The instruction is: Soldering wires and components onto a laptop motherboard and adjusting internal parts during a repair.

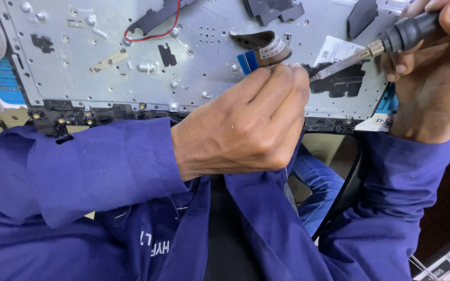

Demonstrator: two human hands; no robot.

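- The right hand [436, 73] grips a black-handled soldering iron [386, 44], tip down on the grey metal panel [131, 73].
- The left hand [246, 125] rests curled on the panel, fingertips beside the blue-ended ribbon cable [261, 52].
- A red wire [154, 35] loops above.

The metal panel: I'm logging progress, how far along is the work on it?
Done: the metal panel lies bare, with the ribbon cable loose. In hand: the right hand holds a soldering iron, its tip near the left hand fingertips. Left: the cable end is unattached.

Black-handled soldering iron [381, 47], tilted, tip on grey metal keyboard backplate [131, 78] beside blue-ended ribbon cable [261, 52].
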